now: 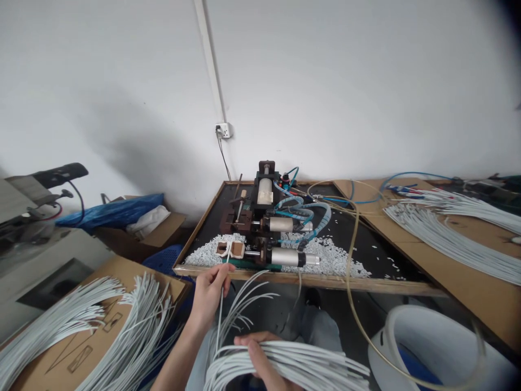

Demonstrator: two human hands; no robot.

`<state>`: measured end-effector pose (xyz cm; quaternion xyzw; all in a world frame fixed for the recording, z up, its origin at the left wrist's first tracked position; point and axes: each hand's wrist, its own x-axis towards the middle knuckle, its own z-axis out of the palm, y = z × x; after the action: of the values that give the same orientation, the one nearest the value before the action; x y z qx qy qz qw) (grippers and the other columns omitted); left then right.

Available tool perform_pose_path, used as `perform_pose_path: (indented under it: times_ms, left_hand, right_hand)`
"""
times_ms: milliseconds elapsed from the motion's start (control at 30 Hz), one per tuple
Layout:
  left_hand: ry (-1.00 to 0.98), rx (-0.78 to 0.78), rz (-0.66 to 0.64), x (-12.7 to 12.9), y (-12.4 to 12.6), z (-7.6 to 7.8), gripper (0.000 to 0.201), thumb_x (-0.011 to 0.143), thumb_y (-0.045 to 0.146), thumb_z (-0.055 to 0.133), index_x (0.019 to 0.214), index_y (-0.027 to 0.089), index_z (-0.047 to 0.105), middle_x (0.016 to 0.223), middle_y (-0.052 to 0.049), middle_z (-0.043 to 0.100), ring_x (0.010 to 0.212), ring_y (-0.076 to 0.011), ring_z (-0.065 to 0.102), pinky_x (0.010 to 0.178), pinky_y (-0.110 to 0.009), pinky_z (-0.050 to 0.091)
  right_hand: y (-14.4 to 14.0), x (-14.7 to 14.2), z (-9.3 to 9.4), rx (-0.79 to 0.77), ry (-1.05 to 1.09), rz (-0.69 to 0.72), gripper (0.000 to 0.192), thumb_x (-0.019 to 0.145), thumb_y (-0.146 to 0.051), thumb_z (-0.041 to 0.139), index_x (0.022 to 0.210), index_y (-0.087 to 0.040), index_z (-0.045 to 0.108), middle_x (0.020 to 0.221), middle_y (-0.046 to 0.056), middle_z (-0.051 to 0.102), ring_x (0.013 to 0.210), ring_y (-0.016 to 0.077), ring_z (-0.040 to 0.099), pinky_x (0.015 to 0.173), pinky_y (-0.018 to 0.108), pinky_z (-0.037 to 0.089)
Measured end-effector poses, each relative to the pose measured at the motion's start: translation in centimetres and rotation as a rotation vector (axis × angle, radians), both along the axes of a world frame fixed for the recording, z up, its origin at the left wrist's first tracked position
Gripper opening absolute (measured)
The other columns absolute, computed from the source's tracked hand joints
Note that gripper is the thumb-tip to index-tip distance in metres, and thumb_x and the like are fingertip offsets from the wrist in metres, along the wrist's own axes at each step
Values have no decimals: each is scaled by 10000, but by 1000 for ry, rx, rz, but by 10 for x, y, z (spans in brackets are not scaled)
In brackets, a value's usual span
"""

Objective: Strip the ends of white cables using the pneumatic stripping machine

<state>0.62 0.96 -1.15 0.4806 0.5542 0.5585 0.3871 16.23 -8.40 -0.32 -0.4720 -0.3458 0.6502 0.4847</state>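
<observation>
My left hand (209, 290) pinches a single white cable (221, 320) and holds its tip at the small white-and-brown jig (230, 249) on the front of a pneumatic machine (264, 228). My right hand (260, 361) rests low over my lap, closed around a thick bundle of white cables (293, 366). A few loose cable ends (248, 296) curve up from the bundle towards the machine. The machine has two silver cylinders and blue air hoses, and stands on a black tray table with a wooden rim (325, 281).
White scraps (334, 260) lie heaped around the machine. More white cables lie on cardboard (101, 320) at the left and on a brown table (448, 233) at the right. A white bucket (427, 347) and a tan hose (353, 304) sit at the lower right. A wall socket (223, 130) is behind.
</observation>
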Motion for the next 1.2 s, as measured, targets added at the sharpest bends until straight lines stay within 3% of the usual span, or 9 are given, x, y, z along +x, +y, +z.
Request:
perform_pose_path:
  times_ms: [200, 400, 533, 867, 1200]
  left_hand:
    - [20, -8, 6, -1, 6, -3, 329, 854, 440, 586, 816, 124, 670, 441, 67, 447, 395, -86, 387, 441, -203, 296]
    - [-8, -11, 10, 0, 10, -4, 350, 869, 444, 567, 830, 109, 662, 432, 76, 416, 395, -79, 354, 435, -199, 264]
    - [-12, -9, 12, 4, 12, -3, 372, 868, 465, 564, 826, 110, 663, 438, 77, 408, 395, -78, 348, 426, -196, 251]
    - [1, 29, 49, 7, 21, -7, 357, 870, 442, 564, 809, 107, 673, 438, 75, 416, 394, -73, 356, 418, -185, 271]
    - [18, 26, 66, 6, 22, -10, 333, 873, 425, 547, 779, 122, 649, 437, 79, 398, 400, -76, 343, 419, -186, 268]
  right_hand:
    - [8, -1, -9, 11, 89, -9, 521, 528, -694, 784, 685, -198, 783, 763, 109, 795, 801, 324, 740, 838, 452, 547]
    - [12, 2, -26, 53, 124, 92, 535, 578, -697, 762, 770, -199, 799, 874, 128, 801, 894, 360, 732, 884, 495, 532]
    - [17, 2, -32, 48, 114, 111, 533, 560, -710, 761, 762, -219, 804, 836, 105, 804, 870, 347, 740, 883, 482, 542]
    - [16, 2, -32, 112, 30, -9, 493, 645, -676, 732, 745, -196, 790, 850, 116, 804, 854, 331, 747, 857, 460, 573]
    - [16, -1, -36, 135, 45, -19, 427, 690, -629, 727, 755, -211, 788, 842, 104, 802, 859, 327, 748, 872, 467, 572]
